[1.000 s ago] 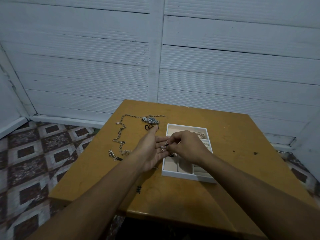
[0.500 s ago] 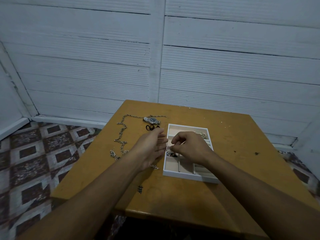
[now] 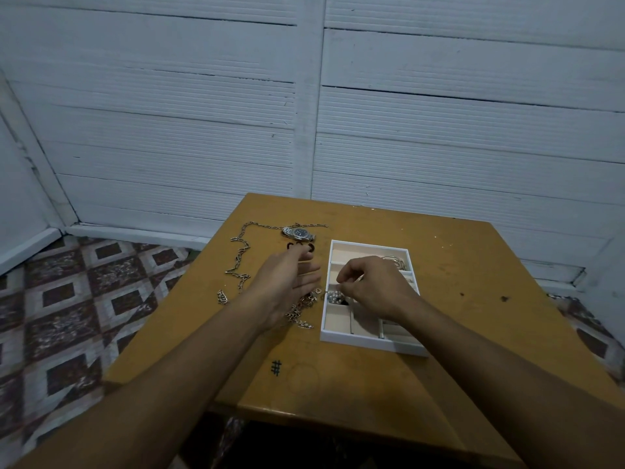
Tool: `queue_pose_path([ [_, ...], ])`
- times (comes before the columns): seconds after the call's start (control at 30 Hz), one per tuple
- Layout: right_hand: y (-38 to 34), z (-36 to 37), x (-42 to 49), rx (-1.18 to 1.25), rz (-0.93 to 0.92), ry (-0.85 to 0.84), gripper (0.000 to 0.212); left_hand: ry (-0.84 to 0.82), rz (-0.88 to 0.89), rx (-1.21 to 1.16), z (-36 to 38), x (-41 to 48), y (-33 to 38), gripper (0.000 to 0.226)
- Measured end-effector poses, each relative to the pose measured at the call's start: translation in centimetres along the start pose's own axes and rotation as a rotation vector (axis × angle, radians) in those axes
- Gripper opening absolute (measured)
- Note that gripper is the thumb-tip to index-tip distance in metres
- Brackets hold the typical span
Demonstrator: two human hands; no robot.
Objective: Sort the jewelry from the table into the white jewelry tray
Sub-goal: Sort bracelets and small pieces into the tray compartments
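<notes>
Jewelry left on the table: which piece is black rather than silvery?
The small black looped piece by the left hand; the wristwatch and long chain are silvery metal.

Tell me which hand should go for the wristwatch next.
Left. The left hand is open, left of the white jewelry tray, on the same side as the wristwatch. The right hand is curled over small silver pieces inside the tray, possibly pinching them, and would have to cross over.

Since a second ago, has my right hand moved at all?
Yes. The right hand has shifted right, off the left hand and past the left wall of the tray. Its fingertips now pinch small silver pieces inside a left compartment.
</notes>
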State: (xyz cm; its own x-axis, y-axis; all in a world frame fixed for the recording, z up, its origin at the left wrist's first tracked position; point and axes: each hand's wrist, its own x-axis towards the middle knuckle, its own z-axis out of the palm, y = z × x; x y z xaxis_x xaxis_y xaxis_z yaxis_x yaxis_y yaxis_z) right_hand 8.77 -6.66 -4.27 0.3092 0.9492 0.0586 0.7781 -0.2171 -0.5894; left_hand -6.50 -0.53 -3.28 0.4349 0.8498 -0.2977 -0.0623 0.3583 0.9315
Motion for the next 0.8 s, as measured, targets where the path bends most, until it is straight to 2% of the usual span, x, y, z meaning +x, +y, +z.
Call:
queue_pose_path([
  [0.07,-0.3,0.5,0.2,-0.023,-0.011,-0.009,0.008,0.034,0.056,0.112,-0.1,0.1,-0.3,0.025],
  [0.17,-0.5,1.3,0.6,-0.049,0.0,-0.041,0.005,0.094,0.227,0.437,-1.0,0.1,-0.8,0.02],
  [0.27,-0.6,1.7,0.8,-0.08,0.027,-0.07,0.011,0.121,0.434,0.715,-2.2,0.0,-1.4,0.013],
  [0.33,-0.7,1.7,0.9,-0.087,0.036,-0.08,0.013,0.11,0.512,0.853,-2.9,-0.1,-1.7,0.011],
  [0.5,-0.8,1.6,0.9,-0.11,0.033,-0.108,0.012,0.107,0.577,1.016,-5.2,-0.5,-2.1,0.024],
  [0.8,-0.5,2.0,0.6,-0.177,0.007,-0.075,0.013,0.148,0.574,1.131,-8.1,-2.0,-4.2,0.033],
])
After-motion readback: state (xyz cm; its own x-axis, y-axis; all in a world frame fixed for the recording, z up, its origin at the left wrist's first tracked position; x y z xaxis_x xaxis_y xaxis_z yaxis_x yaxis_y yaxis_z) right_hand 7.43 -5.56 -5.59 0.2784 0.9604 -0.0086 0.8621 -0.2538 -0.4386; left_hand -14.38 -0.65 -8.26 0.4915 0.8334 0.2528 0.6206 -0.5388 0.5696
